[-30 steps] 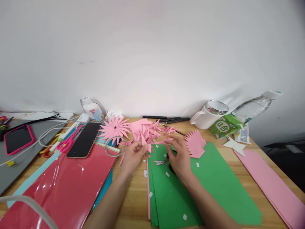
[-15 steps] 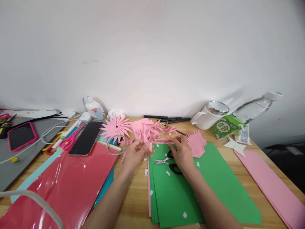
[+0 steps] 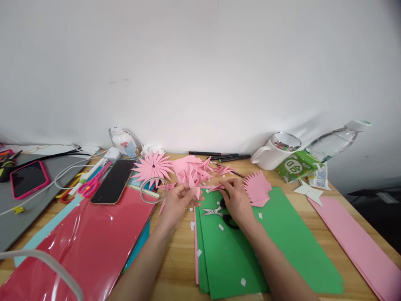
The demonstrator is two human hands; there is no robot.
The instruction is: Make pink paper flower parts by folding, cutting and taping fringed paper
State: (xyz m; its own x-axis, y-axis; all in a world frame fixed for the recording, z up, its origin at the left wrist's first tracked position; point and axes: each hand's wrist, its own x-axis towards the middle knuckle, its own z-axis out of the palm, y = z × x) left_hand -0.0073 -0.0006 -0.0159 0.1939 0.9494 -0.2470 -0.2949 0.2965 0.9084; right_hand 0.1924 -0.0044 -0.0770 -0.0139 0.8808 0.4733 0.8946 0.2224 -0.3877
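My left hand (image 3: 179, 205) is closed on a folded pink paper piece (image 3: 193, 188), its point standing up between thumb and fingers. Across from it, my right hand (image 3: 235, 200) pinches another folded pink paper piece (image 3: 216, 187), which points left. Beneath the right hand lie small black-handled scissors (image 3: 216, 211) on a stack of green paper (image 3: 232, 259), the hand hiding part of one handle. Behind both hands is a heap of folded pink paper pieces (image 3: 191, 167). A pink pleated paper star (image 3: 153, 166) sits left of the heap, and a pink toothed paper fan (image 3: 258, 189) to the right.
Left are a red plastic-wrapped pack (image 3: 84, 242), a phone (image 3: 113, 184), pink scissors (image 3: 94, 184) and a tape roll (image 3: 141, 193). Markers (image 3: 232, 158), a white mug (image 3: 272, 155) and a tilted bottle (image 3: 336, 140) stand or lie along the wall. Pink paper strips (image 3: 360, 251) lie right.
The pink piece in my right hand has turned slightly, and that hand has shifted a little to the left. My left hand stays in place with its piece.
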